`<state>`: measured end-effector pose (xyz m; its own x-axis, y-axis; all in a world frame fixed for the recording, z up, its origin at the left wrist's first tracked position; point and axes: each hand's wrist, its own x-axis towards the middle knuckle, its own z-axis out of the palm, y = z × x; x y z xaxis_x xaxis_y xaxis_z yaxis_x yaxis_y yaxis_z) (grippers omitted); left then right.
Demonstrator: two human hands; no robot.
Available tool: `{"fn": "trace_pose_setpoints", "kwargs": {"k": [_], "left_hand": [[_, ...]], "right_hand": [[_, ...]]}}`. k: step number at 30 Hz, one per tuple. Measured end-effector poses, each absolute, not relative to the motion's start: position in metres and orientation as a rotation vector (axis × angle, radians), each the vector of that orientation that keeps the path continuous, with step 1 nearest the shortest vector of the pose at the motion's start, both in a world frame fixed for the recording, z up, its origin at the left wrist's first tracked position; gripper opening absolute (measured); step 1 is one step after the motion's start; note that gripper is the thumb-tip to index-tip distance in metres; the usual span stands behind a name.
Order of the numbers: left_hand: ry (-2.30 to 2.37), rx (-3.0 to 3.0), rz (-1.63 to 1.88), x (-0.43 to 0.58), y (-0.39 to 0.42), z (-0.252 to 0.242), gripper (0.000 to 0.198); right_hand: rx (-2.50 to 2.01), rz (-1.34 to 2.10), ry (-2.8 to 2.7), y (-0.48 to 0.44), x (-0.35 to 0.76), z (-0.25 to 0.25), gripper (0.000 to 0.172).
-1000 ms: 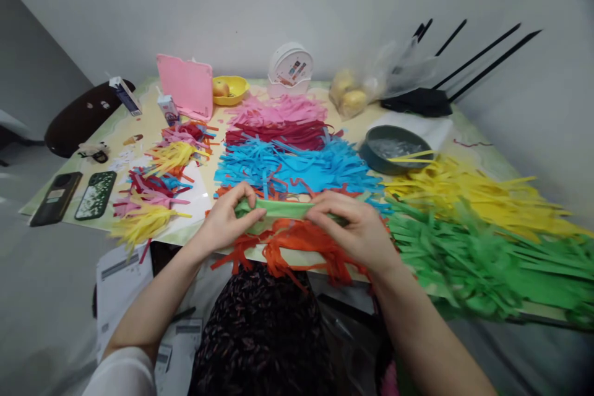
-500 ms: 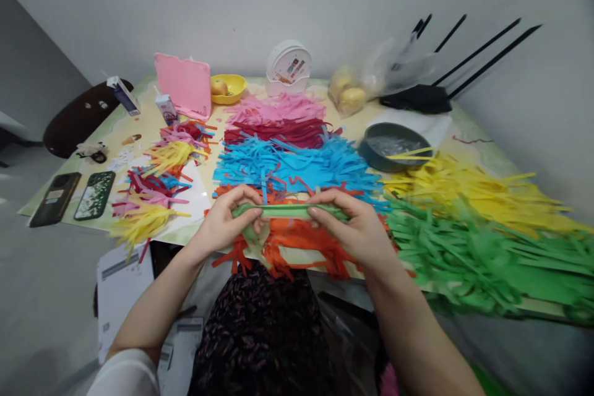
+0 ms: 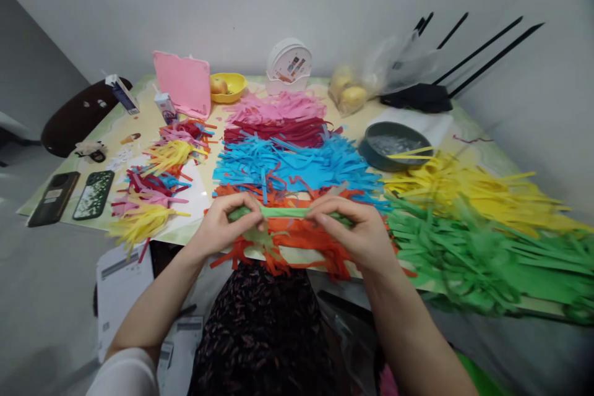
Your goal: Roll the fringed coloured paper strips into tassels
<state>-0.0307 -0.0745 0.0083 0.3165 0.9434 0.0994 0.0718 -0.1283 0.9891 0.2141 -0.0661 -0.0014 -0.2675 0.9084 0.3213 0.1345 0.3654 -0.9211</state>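
Observation:
A rolled strip of light green paper [image 3: 285,213] is stretched level between my hands. My left hand [image 3: 232,223] pinches its left end between thumb and fingers, and fringe hangs below. The right end is pinched by my right hand [image 3: 352,223]. Under and in front of them lies fringed orange paper [image 3: 301,235] at the table's near edge. Behind it come fringed blue [image 3: 301,164], dark red [image 3: 278,135] and pink paper [image 3: 278,109].
Fringed green [image 3: 464,253] and yellow paper [image 3: 473,192] lie right, near a dark bowl [image 3: 394,158]. Multicoloured tassels [image 3: 148,213] and two phones [image 3: 94,195] lie left. A pink stand [image 3: 185,83], yellow bowl [image 3: 236,86] and black router [image 3: 417,99] stand behind.
The green strip between my hands looks slightly lower and flatter. Its hanging fringe has shifted to the right, and my hands have barely moved.

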Motion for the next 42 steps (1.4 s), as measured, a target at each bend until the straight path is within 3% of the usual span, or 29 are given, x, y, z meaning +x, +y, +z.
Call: {"fn": "trace_pose_setpoints", "kwargs": {"k": [2,6,9,15,19,26,29,36,42], "left_hand": [[1.062,1.520,1.031,-0.028,-0.077,0.010,0.019],[1.214,1.764,0.979,-0.024,-0.079,0.010,0.016],[1.304,1.884,0.933,-0.024,-0.079,0.008,0.008],[1.050,1.397,0.922,-0.023,-0.080,0.008,0.019],[0.996,1.286,0.956,-0.024,-0.078,0.004,0.022],[0.883,1.277,0.996,-0.031,-0.075,-0.007,0.017],[0.854,1.450,0.975,-0.037,-0.078,-0.003,0.018],[0.913,1.832,0.740,-0.041,-0.073,0.031,0.027],[0.886,2.134,0.539,-0.026,-0.066,0.033,0.020]], "right_hand": [[-1.036,0.943,-1.702,-0.069,0.213,0.000,0.006],[-1.182,0.766,-1.817,-0.072,0.211,0.001,0.018],[-1.209,0.722,-1.876,-0.073,0.209,0.002,0.007],[-1.032,1.220,-1.582,-0.072,0.207,-0.001,0.014],[-0.973,1.329,-1.421,-0.069,0.207,-0.006,0.021],[-0.851,1.457,-1.326,-0.062,0.212,-0.019,0.009],[-0.837,1.327,-1.442,-0.065,0.215,-0.015,0.008],[-0.635,0.619,-2.018,-0.078,0.213,0.018,0.027],[-0.582,0.480,-2.258,-0.080,0.215,0.022,0.024]]}}
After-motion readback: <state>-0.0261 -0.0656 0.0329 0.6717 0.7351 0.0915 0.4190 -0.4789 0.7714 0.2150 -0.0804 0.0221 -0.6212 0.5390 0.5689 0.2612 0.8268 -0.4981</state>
